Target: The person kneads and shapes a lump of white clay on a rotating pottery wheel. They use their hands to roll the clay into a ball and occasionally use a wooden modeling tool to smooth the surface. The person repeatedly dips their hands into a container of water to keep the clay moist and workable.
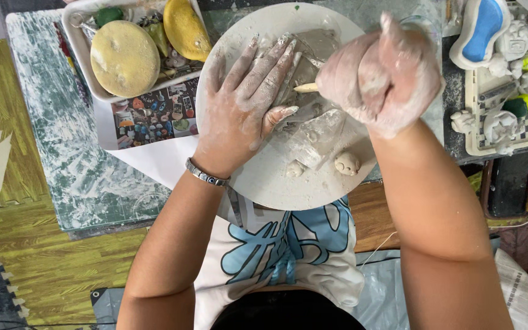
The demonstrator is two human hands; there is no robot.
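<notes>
My left hand (245,98), smeared with grey clay, lies flat with fingers spread on a slab of wet clay (313,55) on a round white board (276,177). A metal bracelet (206,175) circles that wrist. My right hand (386,76), also coated in clay, is closed in a fist around a thin wooden tool (305,87) whose tip pokes out toward the left hand, over the slab. Two small clay lumps (347,163) sit on the board's near side, beside a piece of clear plastic wrap (316,137).
A white tray (84,73) at the upper left holds yellow sponges (124,58) and small items. A printed colour sheet (154,113) lies under it. At right, a tray (478,143) carries white figurines and a blue-and-white piece (481,27). The green worktable (62,153) is clay-smeared.
</notes>
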